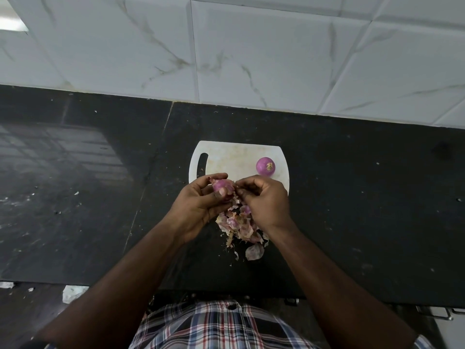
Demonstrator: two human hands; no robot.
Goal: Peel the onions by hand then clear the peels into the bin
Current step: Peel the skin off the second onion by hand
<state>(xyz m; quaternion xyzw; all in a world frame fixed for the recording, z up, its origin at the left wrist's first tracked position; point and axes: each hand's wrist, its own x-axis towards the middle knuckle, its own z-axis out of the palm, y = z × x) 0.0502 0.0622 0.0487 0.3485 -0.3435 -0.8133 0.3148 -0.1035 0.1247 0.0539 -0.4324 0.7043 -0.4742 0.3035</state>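
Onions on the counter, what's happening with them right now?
A person is peeling an onion by hand. The left hand grips it above the near edge of the white cutting board, while the right hand pinches at its skin. A second onion sits alone on the board, apparently already peeled. A pile of peels lies on the black counter below the hands, not yet cleared. No bin is in view.

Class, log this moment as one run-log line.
left hand: holds onion | right hand: pinches skin | peeled onion: on cutting board | peels: piled on counter
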